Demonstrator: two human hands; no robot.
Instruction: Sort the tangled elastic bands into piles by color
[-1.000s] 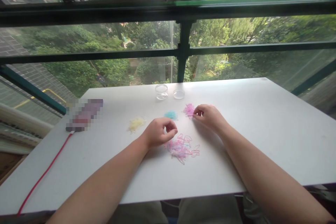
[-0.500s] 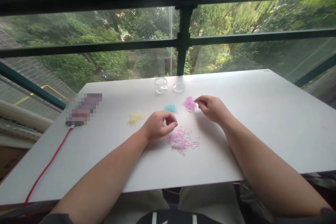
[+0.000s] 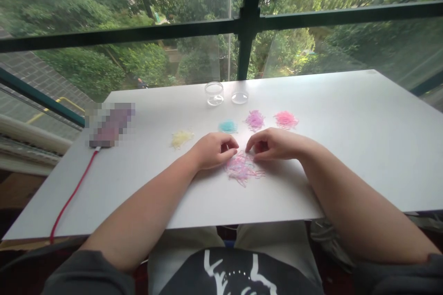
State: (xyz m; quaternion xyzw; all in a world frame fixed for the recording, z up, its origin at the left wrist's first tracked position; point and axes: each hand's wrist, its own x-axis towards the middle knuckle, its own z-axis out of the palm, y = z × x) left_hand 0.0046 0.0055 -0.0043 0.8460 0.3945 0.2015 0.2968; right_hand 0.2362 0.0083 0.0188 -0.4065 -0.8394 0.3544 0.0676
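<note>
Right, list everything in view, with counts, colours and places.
Mixed pile of thin bands: one, mostly pink, near centre
Yellow pile: one, yellow, left of centre
Blue pile: one, light blue, beyond left hand
Purple pile: one, purple, right of blue
Pink pile: one, pink, right of purple
Round containers: two, clear, far edge
Blurred-out object: one, purplish, far left
Cable: one, red, from that object
Table: one, white, under all these
Window frame: one, dark green, behind
Trees: uncounted, green, outside
Clothing: dark top, pale trousers, bottom
Forearms: two, bare, either side
Left hand, right hand: one each, bare, at mixed pile
</note>
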